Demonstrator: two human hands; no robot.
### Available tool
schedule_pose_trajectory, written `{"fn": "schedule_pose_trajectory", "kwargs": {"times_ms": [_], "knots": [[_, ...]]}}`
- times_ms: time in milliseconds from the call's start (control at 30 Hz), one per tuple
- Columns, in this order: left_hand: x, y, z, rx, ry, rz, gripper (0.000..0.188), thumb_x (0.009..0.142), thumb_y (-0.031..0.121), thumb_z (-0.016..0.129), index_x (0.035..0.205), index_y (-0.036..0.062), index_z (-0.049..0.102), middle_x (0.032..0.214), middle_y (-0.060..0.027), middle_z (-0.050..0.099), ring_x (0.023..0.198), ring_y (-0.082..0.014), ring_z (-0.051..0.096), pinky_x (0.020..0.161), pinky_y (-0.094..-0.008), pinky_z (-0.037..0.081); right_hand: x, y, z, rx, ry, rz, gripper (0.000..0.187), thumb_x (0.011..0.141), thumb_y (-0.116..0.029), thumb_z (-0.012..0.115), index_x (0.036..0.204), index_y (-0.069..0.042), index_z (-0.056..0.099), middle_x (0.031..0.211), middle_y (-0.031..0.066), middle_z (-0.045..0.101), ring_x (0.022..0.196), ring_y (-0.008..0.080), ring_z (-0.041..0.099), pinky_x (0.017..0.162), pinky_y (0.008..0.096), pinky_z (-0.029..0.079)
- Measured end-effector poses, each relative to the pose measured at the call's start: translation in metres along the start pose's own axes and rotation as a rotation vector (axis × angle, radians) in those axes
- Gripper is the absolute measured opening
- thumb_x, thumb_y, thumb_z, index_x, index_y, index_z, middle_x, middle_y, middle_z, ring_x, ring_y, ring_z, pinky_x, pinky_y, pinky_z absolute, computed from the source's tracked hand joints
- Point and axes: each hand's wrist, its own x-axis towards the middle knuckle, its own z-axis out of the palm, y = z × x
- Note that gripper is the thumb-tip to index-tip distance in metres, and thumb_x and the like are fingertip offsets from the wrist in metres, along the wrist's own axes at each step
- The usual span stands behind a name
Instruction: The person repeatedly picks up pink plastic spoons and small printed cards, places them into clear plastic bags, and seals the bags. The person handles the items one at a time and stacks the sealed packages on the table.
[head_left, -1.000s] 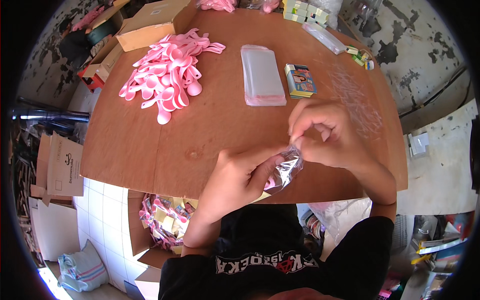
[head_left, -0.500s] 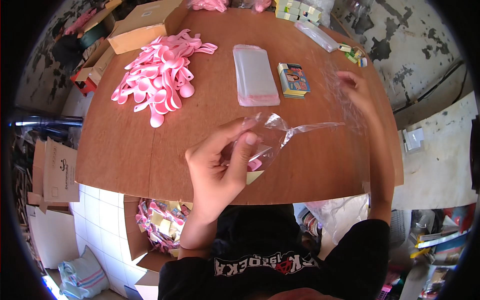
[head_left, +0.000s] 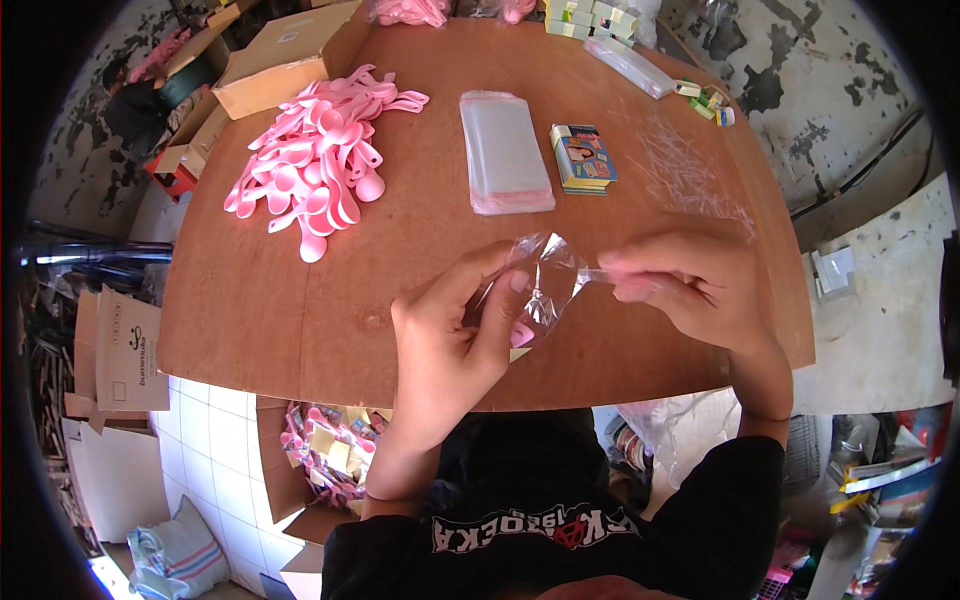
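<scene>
My left hand [head_left: 450, 345] is closed around a small clear plastic bag [head_left: 552, 285] above the near middle of the table. A pink piece [head_left: 521, 334], probably of a spoon, and a pale card edge show at the bag's lower side. From the right, my right hand [head_left: 695, 285] pinches the bag's drawn-out, narrow end. Beyond the hands lie a stack of flat clear bags [head_left: 505, 150] and a small stack of printed cards [head_left: 584, 160]. A heap of pink spoons [head_left: 320, 160] covers the far left of the table.
Thin clear strips [head_left: 685, 170] lie scattered on the brown table [head_left: 380, 330] at right. A cardboard box [head_left: 285, 60] stands at the far left; card bundles [head_left: 590, 20] sit at the back. Below the near edge, an open carton [head_left: 285, 465] holds packed pink pieces.
My right hand has come from the loose strips at the far right down to the bag and now pinches its narrow end. The left hand still holds the bag, slightly further right.
</scene>
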Motion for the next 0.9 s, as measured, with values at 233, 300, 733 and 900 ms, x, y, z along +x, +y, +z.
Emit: {"fn": "schedule_pose_trajectory", "kwargs": {"times_ms": [233,300,733,900], "knots": [[-0.004,0.008,0.0,-0.028,-0.051,-0.061,0.018,0.091,-0.002,0.058,0.108,-0.006,0.064,0.079,-0.0076,0.068,0.067,-0.0075,0.064,0.056,-0.0191,0.05,0.003,-0.013,0.006,0.042,0.106,-0.183,0.02,0.078,-0.008,0.076,0.096,-0.001,0.071,0.082,0.0101,0.068,0.067,0.0163,0.066,0.056,0.0247,0.05],[-0.004,0.008,0.001,-0.028,-0.055,-0.059,0.018,0.091,-0.003,0.057,0.108,-0.0061,0.064,0.08,-0.0079,0.068,0.068,-0.0076,0.064,0.057,-0.0191,0.05,0.003,-0.017,0.006,0.046,0.174,-0.14,0.019,0.078,-0.009,0.076,0.095,-0.003,0.071,0.08,0.0091,0.068,0.065,0.0167,0.066,0.054,0.025,0.049],[-0.006,0.005,-0.008,-0.291,0.133,0.017,0.02,0.094,0.004,0.058,0.11,-0.0068,0.06,0.087,-0.0116,0.069,0.076,-0.0096,0.064,0.059,-0.0249,0.058,-0.037,0.102,-0.125,0.783,0.0,-0.112,0.03,0.095,-0.032,0.055,0.106,-0.006,0.066,0.07,0.0078,0.063,0.051,0.012,0.056,0.046,0.0271,0.047],[-0.006,-0.002,-0.014,-0.208,0.194,0.091,0.018,0.095,0.005,0.057,0.11,-0.0063,0.058,0.088,-0.0121,0.069,0.078,-0.011,0.064,0.063,-0.0246,0.057,-0.023,0.157,-0.112,0.056,0.322,1.085,0.052,0.098,-0.046,0.045,0.129,-0.005,0.052,0.069,0.0056,0.059,0.049,0.0114,0.048,0.05,0.0261,0.043]]}}
